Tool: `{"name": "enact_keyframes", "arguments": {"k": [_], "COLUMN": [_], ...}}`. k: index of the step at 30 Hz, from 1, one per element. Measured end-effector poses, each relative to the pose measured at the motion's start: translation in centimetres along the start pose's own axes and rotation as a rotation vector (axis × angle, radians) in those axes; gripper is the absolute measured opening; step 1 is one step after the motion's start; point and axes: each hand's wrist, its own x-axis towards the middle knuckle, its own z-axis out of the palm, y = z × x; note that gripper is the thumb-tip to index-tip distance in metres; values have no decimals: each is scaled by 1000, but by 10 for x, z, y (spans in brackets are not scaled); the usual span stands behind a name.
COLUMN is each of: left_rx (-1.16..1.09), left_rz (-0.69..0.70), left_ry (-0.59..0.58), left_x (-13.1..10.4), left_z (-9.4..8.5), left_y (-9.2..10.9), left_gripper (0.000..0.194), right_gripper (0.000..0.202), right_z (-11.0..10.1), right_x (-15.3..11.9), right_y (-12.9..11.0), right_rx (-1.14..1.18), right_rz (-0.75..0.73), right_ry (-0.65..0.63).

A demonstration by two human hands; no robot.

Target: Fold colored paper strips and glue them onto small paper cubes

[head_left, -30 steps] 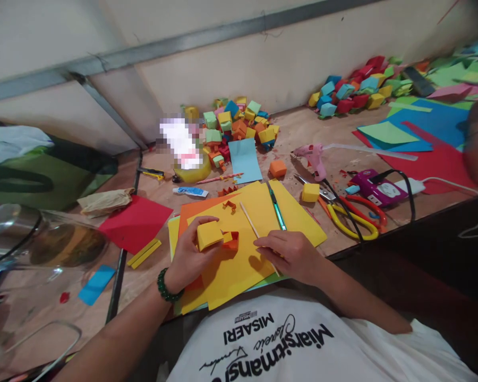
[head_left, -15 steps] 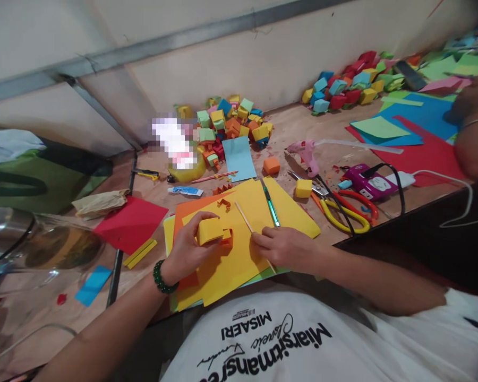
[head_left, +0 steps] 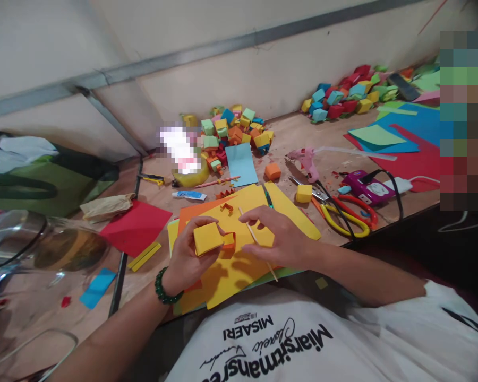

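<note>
A yellow paper box is gripped between the thumb and fingers of my left hand, which wears a green bead bracelet. Just right of it, a small orange paper piece with yellow inside rests over the yellow sheets. My right hand hovers over the sheets with thumb and fingers apart, holding nothing. Beneath it lies a thin wooden stick, partly hidden by the fingers. A green cutter shows behind my right hand. Curled orange scraps lie near the top of the sheets.
Scissors, a pink glue gun and a purple device lie to the right. Piles of paper cubes stand against the wall. A glass jug and red paper are at the left.
My right hand has let go of the stick and lifted, its fingers spreading. The yellow box in my left hand has turned to show more of its top face. The view has shifted slightly.
</note>
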Motion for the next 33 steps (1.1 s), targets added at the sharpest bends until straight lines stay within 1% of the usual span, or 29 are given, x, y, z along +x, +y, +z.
{"name": "enact_keyframes", "arguments": {"k": [2, 4, 7, 9, 15, 18, 21, 24, 26, 28, 29, 31, 33], "left_rx": [-18, -35, -63, -76, -80, -49, -43, -41, -20, 20, 47, 116, 186], "left_rz": [8, -16, -60, -69, -30, -26, -39, -45, -41, -40, -43, -54, -55], "left_ry": [-2, 5, 15, 25, 75, 62, 32, 15, 24, 35, 31, 1, -35], "left_x": [-1, -1, -3, -4, -9, -11, -12, -12, -11, -10, -9, -7, -6], "left_z": [2, 3, 3, 2, -4, -6, -7, -8, -11, -14, -16, -20, -22], "left_y": [3, 5, 7, 8, 7, 5, 4, 4, 3, -1, -4, -11, -19], "left_gripper": [36, 37, 39, 38, 35, 36, 35, 33, 33, 33, 34, 34, 35], "right_gripper": [22, 16, 11, 11, 13, 12, 10, 13, 16, 16, 18, 27, 27], "right_z": [7, 15, 23, 25, 22, 23, 25, 21, 13, 4, 0, -4, -3], "right_x": [8, 13, 15, 14, 10, 10, 10, 8, 5, 1, -1, -5, -8], "right_y": [-7, -9, -9, -8, -5, -5, -5, 0, 8, 18, 22, 28, 29], "right_rx": [74, 141, 223, 245, 249, 263, 257, 200, 106, -69, -183, -421, -608], "right_rz": [26, 37, 55, 70, 68, 83, 62, 22, -11, -51, -77, -137, -208], "right_ry": [-15, -26, -11, -9, -21, -23, -28, -23, -47, -130, -204, -395, -580]}}
